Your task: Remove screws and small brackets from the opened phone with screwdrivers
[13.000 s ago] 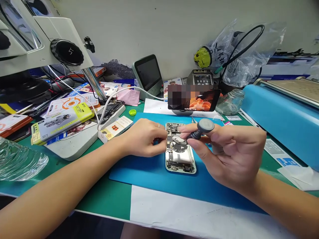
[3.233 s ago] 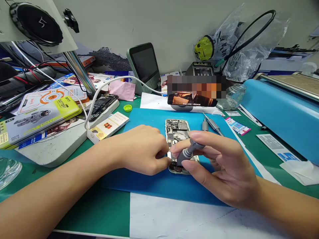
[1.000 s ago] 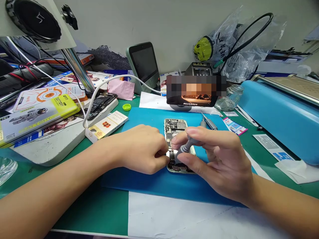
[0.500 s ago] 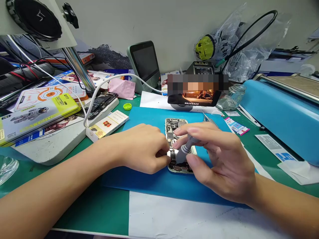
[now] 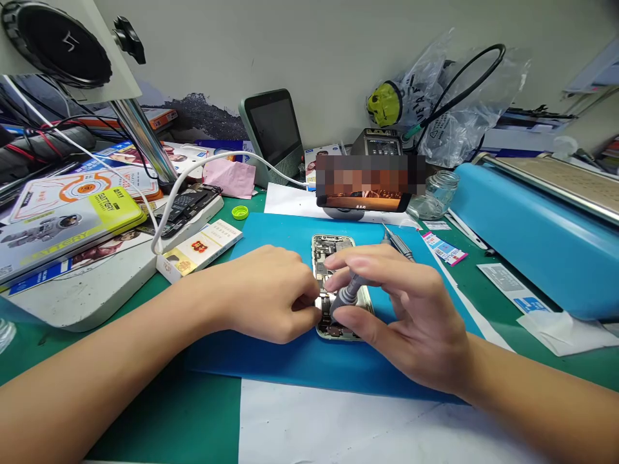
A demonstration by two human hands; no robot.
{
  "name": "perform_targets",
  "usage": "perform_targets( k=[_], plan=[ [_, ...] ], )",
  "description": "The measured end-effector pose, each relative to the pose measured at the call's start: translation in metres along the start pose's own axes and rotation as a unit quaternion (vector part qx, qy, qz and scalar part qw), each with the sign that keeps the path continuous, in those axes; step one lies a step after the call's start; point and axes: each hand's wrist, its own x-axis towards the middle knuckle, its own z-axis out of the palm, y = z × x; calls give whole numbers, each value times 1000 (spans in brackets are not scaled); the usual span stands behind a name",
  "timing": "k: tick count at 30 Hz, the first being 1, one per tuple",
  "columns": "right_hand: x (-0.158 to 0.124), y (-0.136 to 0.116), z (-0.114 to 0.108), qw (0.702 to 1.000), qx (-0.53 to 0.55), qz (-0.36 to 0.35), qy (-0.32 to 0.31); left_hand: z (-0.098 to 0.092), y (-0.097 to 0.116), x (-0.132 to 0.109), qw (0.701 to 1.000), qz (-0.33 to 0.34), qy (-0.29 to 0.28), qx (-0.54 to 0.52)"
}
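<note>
Smartphone [image 5: 325,299]: opened
Left hand [image 5: 273,294]: curled at nine o'clock, hold unclear
Right hand [image 5: 409,306]: arched at four o'clock, pinching screwdriver [image 5: 346,295]

Right of the left fingers [image 5: 305,317] and under the right fingers [image 5: 372,265], a phone [image 5: 334,246] lies on a mat [image 5: 285,364] on the table [image 5: 184,412]. A screwdriver [image 5: 349,293] leans between the right fingers. Behind them lie tools [image 5: 400,246], then a screen [image 5: 370,201] with a jar [image 5: 438,193] to its right. Back-left of the left fingers lies a carton [image 5: 202,249], a cap [image 5: 240,212] behind it.
</note>
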Motion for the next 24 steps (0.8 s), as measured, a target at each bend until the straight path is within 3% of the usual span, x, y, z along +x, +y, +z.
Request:
perform_targets(
  k=[24],
  plan=[
    [-4,-2,2,1000,17,12,-17,0,0,1,1000,-2,-7,7]
  ],
)
